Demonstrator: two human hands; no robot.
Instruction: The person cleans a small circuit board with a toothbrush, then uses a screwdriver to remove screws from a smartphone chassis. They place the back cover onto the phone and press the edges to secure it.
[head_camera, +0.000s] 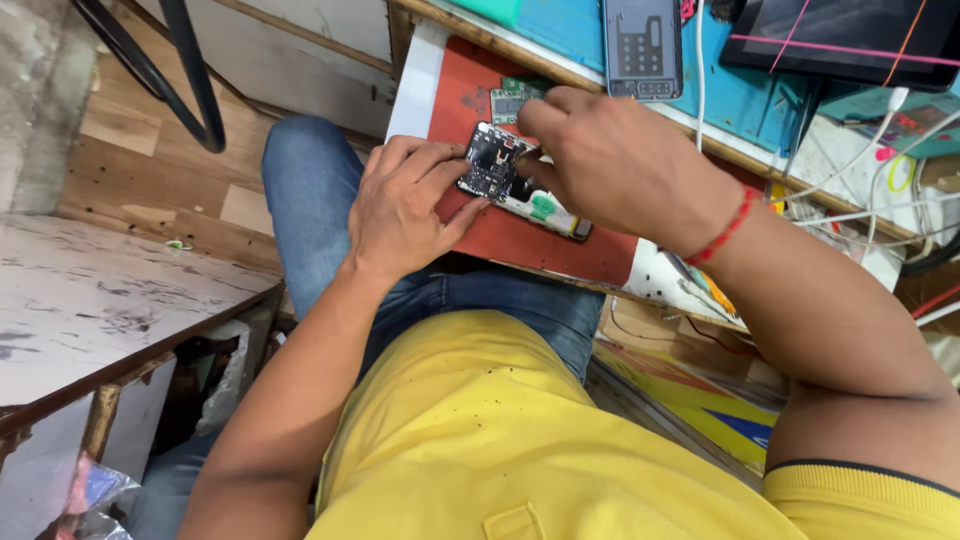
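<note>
- Opened dark smartphone w/ exposed black circuit board (492, 160): lies flat, slanted, on red mat at bench edge; top end shows black board, lower end white w/ green patch.
- Small green circuit board (512, 100): flat on mat, just beyond phone.

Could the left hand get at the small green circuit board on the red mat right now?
Probably yes: the green circuit board lies uncovered just beyond the left hand, though the right hand crowds it.
</note>
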